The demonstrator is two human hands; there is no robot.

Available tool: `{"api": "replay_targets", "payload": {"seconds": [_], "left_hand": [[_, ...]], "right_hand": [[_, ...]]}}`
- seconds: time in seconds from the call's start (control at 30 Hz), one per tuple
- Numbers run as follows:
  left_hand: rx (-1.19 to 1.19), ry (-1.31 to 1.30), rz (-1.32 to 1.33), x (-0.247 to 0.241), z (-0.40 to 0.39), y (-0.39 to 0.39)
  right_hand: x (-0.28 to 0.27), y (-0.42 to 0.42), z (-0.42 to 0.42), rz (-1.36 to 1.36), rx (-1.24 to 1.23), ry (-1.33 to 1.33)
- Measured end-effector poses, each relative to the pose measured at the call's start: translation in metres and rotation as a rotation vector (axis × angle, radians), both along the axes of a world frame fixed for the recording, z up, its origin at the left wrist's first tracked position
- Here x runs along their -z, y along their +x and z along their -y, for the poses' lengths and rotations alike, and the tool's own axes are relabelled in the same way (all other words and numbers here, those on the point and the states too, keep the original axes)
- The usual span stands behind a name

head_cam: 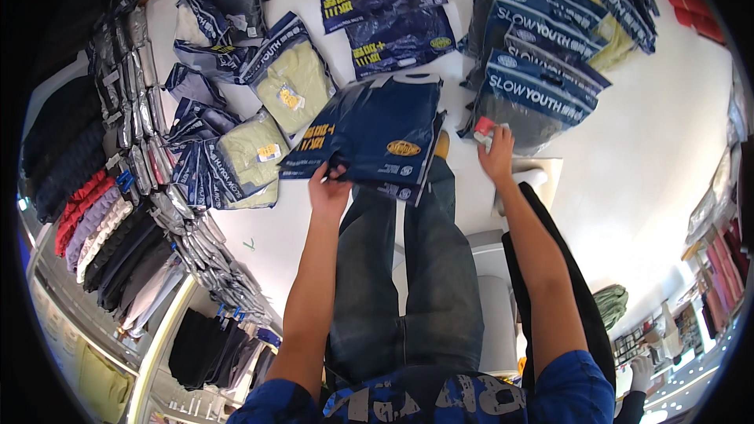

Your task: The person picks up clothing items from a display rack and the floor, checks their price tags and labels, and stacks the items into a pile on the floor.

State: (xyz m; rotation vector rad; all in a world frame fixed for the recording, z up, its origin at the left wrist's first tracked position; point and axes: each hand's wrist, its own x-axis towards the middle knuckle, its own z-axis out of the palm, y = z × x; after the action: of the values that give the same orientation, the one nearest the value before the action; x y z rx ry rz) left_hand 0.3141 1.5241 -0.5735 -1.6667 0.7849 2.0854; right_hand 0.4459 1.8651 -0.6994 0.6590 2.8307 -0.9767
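Note:
My left hand (331, 188) grips the near edge of a large dark blue plastic garment bag (377, 129) with yellow print, held above my legs. Another bag edge shows beneath it. To the right, my right hand (498, 152) has its fingers on a small red and white item (484, 129), too small to name. That item lies against the near left corner of a packaged dark garment (527, 109) in a clear bag with a blue header. Beyond the large bag, more dark blue bags (400, 41) overlap on the white floor.
Packaged pale green garments (294, 91) and other bagged clothes lie at the left. More bagged clothes (565, 17) are piled at the upper right. Hanging garments (88, 218) line the left side. A beige box (551, 182) and a dark trouser leg (548, 253) are close to my right arm.

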Motion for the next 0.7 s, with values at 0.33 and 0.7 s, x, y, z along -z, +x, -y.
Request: {"api": "replay_targets", "payload": {"seconds": [0.33, 0.7], "left_hand": [[-0.244, 0.002, 0.130, -0.088, 0.020, -0.017], [-0.480, -0.060, 0.000, 0.011, 0.107, 0.002]], "right_hand": [[0.057, -0.030, 0.044, 0.673, 0.713, -0.790], [0.379, -0.235, 0.148, 0.281, 0.983, -1.525]]}}
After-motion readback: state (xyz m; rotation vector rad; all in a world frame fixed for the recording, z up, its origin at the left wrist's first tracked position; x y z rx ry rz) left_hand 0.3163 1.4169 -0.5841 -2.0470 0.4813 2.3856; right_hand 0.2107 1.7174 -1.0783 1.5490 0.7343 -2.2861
